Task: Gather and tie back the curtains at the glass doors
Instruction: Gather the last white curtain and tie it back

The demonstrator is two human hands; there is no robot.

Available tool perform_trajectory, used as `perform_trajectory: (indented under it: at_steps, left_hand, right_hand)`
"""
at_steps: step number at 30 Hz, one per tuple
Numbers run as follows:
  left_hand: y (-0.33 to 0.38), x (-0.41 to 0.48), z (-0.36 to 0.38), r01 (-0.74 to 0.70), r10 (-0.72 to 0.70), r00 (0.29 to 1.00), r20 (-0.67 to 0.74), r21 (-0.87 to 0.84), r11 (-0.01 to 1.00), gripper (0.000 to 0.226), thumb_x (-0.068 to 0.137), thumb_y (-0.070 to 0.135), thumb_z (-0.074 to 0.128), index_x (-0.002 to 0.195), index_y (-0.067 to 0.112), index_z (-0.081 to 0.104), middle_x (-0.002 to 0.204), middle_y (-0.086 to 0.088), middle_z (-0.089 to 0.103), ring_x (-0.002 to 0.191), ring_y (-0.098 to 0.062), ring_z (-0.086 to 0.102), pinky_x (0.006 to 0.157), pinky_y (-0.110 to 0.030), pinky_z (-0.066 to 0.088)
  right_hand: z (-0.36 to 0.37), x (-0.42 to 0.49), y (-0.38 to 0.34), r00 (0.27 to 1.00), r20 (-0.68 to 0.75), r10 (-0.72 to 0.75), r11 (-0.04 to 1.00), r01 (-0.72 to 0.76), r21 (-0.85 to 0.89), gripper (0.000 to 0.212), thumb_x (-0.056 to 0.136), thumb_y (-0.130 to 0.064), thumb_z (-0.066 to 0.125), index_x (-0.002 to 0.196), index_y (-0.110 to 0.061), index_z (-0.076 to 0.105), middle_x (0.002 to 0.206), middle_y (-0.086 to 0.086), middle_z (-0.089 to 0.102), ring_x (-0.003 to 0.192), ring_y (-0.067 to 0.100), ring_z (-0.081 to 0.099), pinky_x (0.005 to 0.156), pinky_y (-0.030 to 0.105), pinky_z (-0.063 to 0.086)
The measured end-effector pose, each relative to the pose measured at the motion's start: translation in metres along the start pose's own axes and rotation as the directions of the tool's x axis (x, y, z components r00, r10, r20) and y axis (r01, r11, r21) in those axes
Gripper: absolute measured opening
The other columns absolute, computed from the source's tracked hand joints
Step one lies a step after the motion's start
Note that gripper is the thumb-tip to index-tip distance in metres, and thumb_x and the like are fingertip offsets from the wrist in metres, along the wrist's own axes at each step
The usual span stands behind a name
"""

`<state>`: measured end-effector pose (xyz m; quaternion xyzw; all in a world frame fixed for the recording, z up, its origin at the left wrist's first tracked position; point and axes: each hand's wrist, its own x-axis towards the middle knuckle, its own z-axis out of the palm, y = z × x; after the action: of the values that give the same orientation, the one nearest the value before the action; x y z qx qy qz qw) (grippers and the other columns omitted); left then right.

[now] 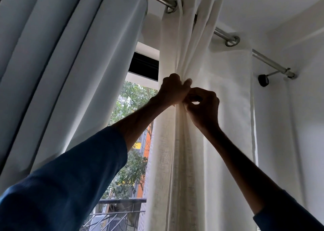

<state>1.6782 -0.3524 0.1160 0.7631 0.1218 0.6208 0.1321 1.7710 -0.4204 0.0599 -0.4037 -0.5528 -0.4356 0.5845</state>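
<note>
Tying step in hand: left hand [172,90] clenched round gathered cream linen curtain [184,152]; right hand [204,108] pinched the same bunch, tie possibly hidden by backlight; next called for cinching tight

The cream curtain [184,143] I grip is coarse, matt woven cloth; the pale grey curtain [78,73] looks smoother; the round silver rod [268,59] is glossy metal.

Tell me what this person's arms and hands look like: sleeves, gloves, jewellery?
Both arms wear dark blue sleeves; the left sleeve ends partway up the forearm, the right sleeve shows only at the corner. The left hand and right hand are bare; no watch or ring shows, though backlight darkens them.
</note>
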Motion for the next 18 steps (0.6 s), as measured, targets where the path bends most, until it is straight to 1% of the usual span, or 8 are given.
perform_trajectory:
  at_steps: [2,3,5,8,11,14,16,18]
  left_hand:
    - [0.001,0.003,0.002,0.019,-0.019,0.999,-0.035,-0.001,1.000,0.056,0.087,0.051,0.061,0.102,-0.003,0.061,0.102,-0.024,0.065,0.090,-0.037,0.067,0.064,-0.030,0.053]
    - [0.003,0.003,0.002,0.021,-0.021,0.999,-0.041,-0.012,1.000,0.052,0.085,0.050,0.064,0.099,-0.001,0.061,0.100,-0.022,0.065,0.088,-0.036,0.068,0.063,-0.029,0.054]
    - [0.008,0.003,0.001,0.028,-0.029,0.999,-0.037,-0.015,0.999,0.043,0.082,0.044,0.068,0.091,0.003,0.058,0.094,-0.017,0.065,0.081,-0.035,0.068,0.058,-0.030,0.056]
    - [0.014,0.003,0.000,0.026,-0.026,1.000,-0.017,0.008,1.000,0.034,0.078,0.034,0.069,0.085,0.004,0.058,0.087,-0.016,0.065,0.077,-0.036,0.068,0.060,-0.040,0.061]
    - [0.017,0.004,-0.001,0.009,-0.010,1.000,0.014,0.050,0.999,0.027,0.079,0.025,0.068,0.086,0.004,0.051,0.101,-0.020,0.063,0.086,-0.039,0.067,0.064,-0.039,0.060]
    - [0.017,0.007,-0.001,-0.046,0.040,0.998,0.043,0.137,0.990,0.024,0.087,0.018,0.063,0.101,0.001,0.051,0.117,-0.026,0.057,0.098,-0.045,0.063,0.066,-0.036,0.052]
    - [0.014,0.006,-0.001,-0.100,0.088,0.994,0.067,0.206,0.973,0.025,0.092,0.017,0.059,0.107,-0.002,0.051,0.119,-0.029,0.055,0.104,-0.045,0.061,0.067,-0.033,0.046]
    - [0.010,0.004,-0.003,-0.136,0.120,0.990,0.077,0.267,0.954,0.022,0.095,0.015,0.057,0.106,-0.003,0.052,0.117,-0.029,0.056,0.106,-0.044,0.060,0.070,-0.031,0.043]
  right_hand:
    - [-0.002,0.000,0.001,1.000,0.014,-0.003,1.000,0.003,0.012,0.020,0.081,-0.004,0.068,0.072,-0.021,0.072,0.062,-0.019,0.067,0.068,-0.001,0.071,0.068,0.011,0.046]
    - [-0.004,0.000,0.002,1.000,0.018,0.003,1.000,-0.003,0.024,0.021,0.081,-0.005,0.069,0.072,-0.022,0.073,0.062,-0.019,0.067,0.067,-0.001,0.071,0.068,0.013,0.047]
    - [-0.008,0.001,0.003,1.000,0.015,0.013,0.999,-0.013,0.044,0.018,0.081,-0.005,0.070,0.074,-0.020,0.076,0.066,-0.017,0.072,0.068,0.000,0.072,0.070,0.023,0.054]
    - [-0.010,0.000,0.005,1.000,0.008,0.019,0.998,-0.019,0.057,0.015,0.081,-0.006,0.071,0.074,-0.018,0.078,0.069,-0.015,0.073,0.069,0.000,0.072,0.072,0.034,0.059]
    - [-0.008,-0.001,0.008,0.998,0.012,0.058,0.994,-0.059,0.089,0.012,0.080,-0.008,0.071,0.077,-0.016,0.079,0.070,-0.012,0.075,0.070,0.003,0.073,0.072,0.042,0.061]
    - [-0.009,0.001,0.011,0.991,0.098,0.086,0.987,-0.098,0.126,0.011,0.083,-0.006,0.071,0.082,-0.013,0.080,0.072,-0.006,0.076,0.070,0.006,0.073,0.067,0.040,0.061]
    - [-0.016,0.005,0.021,0.981,0.163,0.102,0.977,-0.129,0.167,0.014,0.085,-0.006,0.074,0.094,-0.015,0.082,0.084,-0.007,0.079,0.077,0.007,0.074,0.063,0.036,0.061]
    - [-0.025,0.011,0.041,0.985,0.100,0.143,0.983,-0.154,0.104,0.017,0.087,-0.018,0.077,0.104,-0.018,0.080,0.097,-0.009,0.079,0.088,0.006,0.074,0.076,0.033,0.061]
